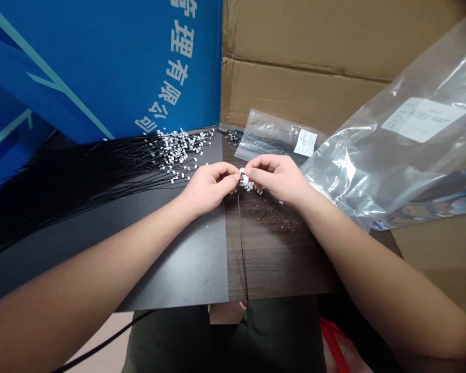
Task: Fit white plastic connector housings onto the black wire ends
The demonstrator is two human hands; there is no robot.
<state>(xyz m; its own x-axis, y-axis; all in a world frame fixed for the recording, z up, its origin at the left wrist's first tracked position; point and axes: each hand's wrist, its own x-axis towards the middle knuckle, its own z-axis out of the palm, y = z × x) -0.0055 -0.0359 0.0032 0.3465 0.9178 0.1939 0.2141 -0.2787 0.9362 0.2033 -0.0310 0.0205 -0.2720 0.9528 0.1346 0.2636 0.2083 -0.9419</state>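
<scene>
Above the table, my left hand (209, 186) and my right hand (277, 176) meet at the fingertips, both closed in a pinch. A thin black wire (242, 243) hangs from my left fingertips and runs over the table's front edge toward my lap. Between the two sets of fingertips shows a small white connector (242, 170), pinched by my right hand; its exact fit with the wire end is hidden. Just under and behind my right fingers lies a small heap of loose white connectors (249, 185), partly covered by the hand.
A thick bundle of black wires (73, 166) with white connector ends (178, 147) spreads across the left side. Clear plastic bags (373, 171) and a smaller labelled bag (274, 134) lie right and behind. A blue panel (112, 57) and cardboard (314, 46) stand at the back.
</scene>
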